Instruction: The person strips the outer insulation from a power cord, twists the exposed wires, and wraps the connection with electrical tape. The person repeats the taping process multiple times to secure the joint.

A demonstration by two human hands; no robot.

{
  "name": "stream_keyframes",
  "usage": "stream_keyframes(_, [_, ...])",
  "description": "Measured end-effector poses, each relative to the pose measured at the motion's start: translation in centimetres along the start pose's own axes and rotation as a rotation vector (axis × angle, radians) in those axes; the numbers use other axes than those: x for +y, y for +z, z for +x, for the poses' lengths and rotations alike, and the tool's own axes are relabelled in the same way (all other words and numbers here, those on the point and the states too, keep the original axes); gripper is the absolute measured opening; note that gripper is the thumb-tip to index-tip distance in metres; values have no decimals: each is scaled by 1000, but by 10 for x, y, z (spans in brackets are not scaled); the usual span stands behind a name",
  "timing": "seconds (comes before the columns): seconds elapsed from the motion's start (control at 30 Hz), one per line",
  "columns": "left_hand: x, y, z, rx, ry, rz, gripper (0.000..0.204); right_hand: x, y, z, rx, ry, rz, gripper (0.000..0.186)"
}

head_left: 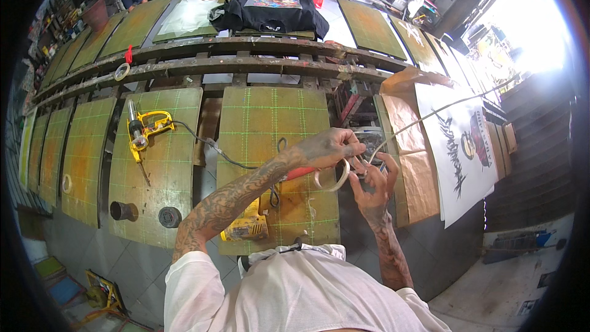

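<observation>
My left hand (337,146) is closed, thumb and fingertips pinched on something too small to make out. Facing it, my right hand (373,192) has its fingers curled round a thin pale cable (430,115), which runs off to the upper right. Between my hands hangs a roll of masking tape (340,183), its edge near my right thumb. Under my left wrist shows a red handle (300,173); the rest of that tool is hidden. A yellow power tool (247,226) lies partly behind my left forearm. On the board to the left rests another yellow power tool (146,129) with a black cord.
Green-lined printing boards (273,107) stand in rows along dark metal rails (246,64). Two dark round parts, one a cup (123,211), sit at left. Brown paper (410,166) and printed white sheets (455,190) lie at right. Across the rails, a person handles a black T-shirt (273,9).
</observation>
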State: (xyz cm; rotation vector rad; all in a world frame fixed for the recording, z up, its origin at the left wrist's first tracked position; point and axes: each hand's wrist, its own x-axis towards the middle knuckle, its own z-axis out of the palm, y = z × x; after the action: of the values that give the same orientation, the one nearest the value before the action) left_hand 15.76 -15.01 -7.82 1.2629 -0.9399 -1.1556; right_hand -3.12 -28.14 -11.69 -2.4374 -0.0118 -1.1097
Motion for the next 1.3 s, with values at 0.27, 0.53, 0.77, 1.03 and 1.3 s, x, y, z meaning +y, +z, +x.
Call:
stream_keyframes(0.27, [1,-2,1,-60,-42,-69,44,2,-4,-2,44,-18,-8,40])
stream_keyframes(0.53, [-5,-9,3,-44,-63,94,42,-12,-15,18,45,-4,82,13])
stream_keyframes(0.77, [-44,12,5,60,149,-36,32,-6,-7,13,185,213,219,15])
stream_keyframes(1.03, [-44,36,-11,180,119,-56,32,2,-16,1,96,702,189,28])
stream_keyframes(1.3, [-49,68,-23,514,348,464,25,6,-19,17,121,1061,665,30])
